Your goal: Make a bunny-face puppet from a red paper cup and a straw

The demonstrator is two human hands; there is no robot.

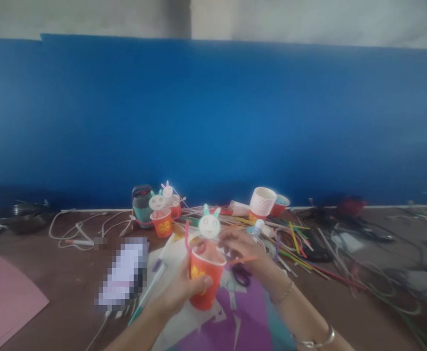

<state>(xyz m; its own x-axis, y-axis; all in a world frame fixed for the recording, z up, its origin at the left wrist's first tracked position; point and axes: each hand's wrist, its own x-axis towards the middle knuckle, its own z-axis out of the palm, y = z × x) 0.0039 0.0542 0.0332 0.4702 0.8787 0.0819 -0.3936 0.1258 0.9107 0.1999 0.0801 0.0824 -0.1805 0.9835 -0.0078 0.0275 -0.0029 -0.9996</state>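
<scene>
My left hand is wrapped around a red paper cup with yellow print, thumb across its front. A white rabbit-face cutout with green ears stands above the cup's rim. From the rim's left side rises a pink strip, and an orange strip sticks out to the right. My right hand is at the cup's right rear, fingers bent in beside the rabbit face. Blur and the cup hide its fingertips and whatever they hold.
Two cups with rabbit faces stand behind, by a dark green container. Stacked paper cups and colored strips lie to the right. A pixelated phone, white cables, purple paper and pink paper cover parts of the table.
</scene>
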